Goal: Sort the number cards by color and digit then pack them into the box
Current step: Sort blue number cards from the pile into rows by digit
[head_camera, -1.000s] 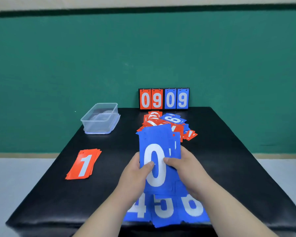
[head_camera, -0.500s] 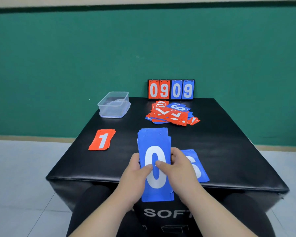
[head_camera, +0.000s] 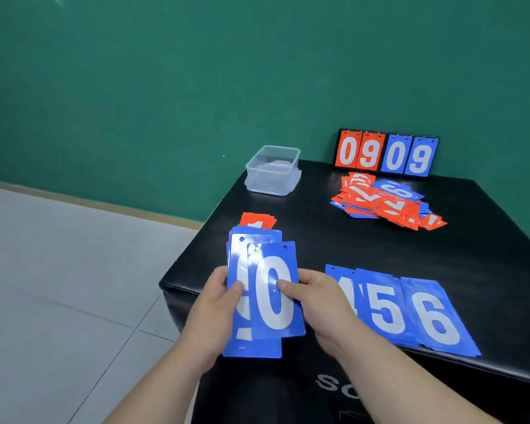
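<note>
The blue card stack (head_camera: 255,350) is gripped in the left hand (head_camera: 218,304), its top 0 card (head_camera: 274,296) pinched by the right hand (head_camera: 320,298), which is nearer the 4-5-6 row (head_camera: 387,312) lying rightward.

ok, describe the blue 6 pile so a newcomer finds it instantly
Find the black table; along its near edge, right of the right hand, three blue card piles lie in a row. The blue 6 pile is the rightmost, beyond the blue 4 pile and blue 5 pile, and the only one showing a white 6.
</note>
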